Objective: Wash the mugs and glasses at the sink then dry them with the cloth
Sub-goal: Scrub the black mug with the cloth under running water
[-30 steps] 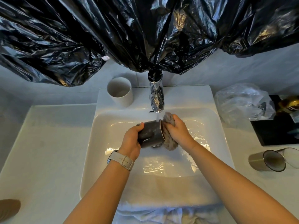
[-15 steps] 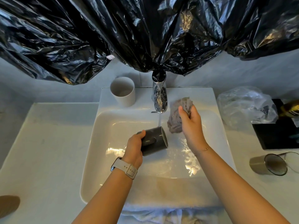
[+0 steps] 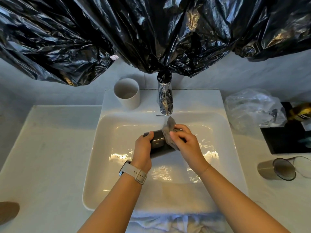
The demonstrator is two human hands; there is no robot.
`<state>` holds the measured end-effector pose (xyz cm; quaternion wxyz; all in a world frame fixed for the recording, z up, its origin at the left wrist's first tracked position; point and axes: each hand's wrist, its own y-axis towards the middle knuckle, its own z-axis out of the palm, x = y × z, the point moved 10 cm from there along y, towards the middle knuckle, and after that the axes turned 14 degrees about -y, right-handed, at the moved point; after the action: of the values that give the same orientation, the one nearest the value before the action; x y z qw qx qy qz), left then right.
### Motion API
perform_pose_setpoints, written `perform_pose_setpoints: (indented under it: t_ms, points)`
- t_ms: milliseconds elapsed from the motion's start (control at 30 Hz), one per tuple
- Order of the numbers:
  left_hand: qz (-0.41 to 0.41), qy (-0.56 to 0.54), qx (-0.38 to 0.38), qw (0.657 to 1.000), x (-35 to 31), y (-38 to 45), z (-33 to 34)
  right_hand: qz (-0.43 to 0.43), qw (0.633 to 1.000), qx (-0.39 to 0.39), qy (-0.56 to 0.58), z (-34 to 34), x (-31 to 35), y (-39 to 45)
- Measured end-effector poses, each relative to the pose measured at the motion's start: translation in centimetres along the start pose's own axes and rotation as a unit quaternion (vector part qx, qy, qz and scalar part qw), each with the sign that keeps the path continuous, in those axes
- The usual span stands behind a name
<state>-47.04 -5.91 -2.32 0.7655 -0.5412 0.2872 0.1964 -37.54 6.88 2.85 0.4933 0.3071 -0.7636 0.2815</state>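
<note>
A dark grey mug [image 3: 157,145] lies on its side over the white sink basin [image 3: 107,148], below the chrome tap [image 3: 165,98]. My left hand [image 3: 143,148] grips the mug's base end. My right hand [image 3: 185,140] holds a grey scrubbing cloth [image 3: 170,130] pressed against the mug's open end. A white mug [image 3: 127,93] stands upright on the sink's back ledge, left of the tap. Two glasses [image 3: 277,169] lie on their sides on the counter at the right. A white towel [image 3: 176,222] hangs over the sink's front edge.
Black plastic sheeting [image 3: 151,34] hangs low over the back of the sink. A crumpled clear bag [image 3: 252,108] and a black tray [image 3: 291,135] with a bottle sit on the right counter. A brown object [image 3: 8,212] lies at the left counter's front edge.
My right hand lifted the cloth away toward the tap, then brought it back down onto the mug's open end. My left hand kept its hold on the mug.
</note>
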Motion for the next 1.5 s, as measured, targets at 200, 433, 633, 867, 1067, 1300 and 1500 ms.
perform_pose_setpoints:
  t_ms: [200,433,633,867,1067,1300,1500]
  points:
    - [0.052,-0.023,0.04,0.998,-1.3,-0.8,1.0,0.071,0.996,0.05,0.035,0.3,-1.1,0.9]
    - [0.219,0.113,0.127,0.961,-3.6,-3.0,3.2,0.228,0.925,0.137,0.273,3.9,-3.7,1.0]
    - [0.224,0.102,0.105,0.964,-3.1,-2.4,2.0,0.232,0.93,0.165,0.233,4.5,-3.6,0.6]
    - [0.083,-0.006,0.062,0.995,-2.5,-0.2,0.7,0.12,0.984,0.086,0.101,2.8,-3.0,-0.3]
    - [0.208,0.048,0.072,0.974,-3.5,-1.9,1.6,0.22,0.956,0.132,0.143,4.0,-2.8,0.8]
    - [0.319,0.176,0.086,0.927,-4.9,-3.3,1.8,0.286,0.899,0.25,0.217,6.1,-2.9,0.5]
    - [0.073,-0.045,0.055,0.995,-3.5,0.3,0.1,0.183,0.961,0.168,0.118,5.1,-4.0,-1.0]
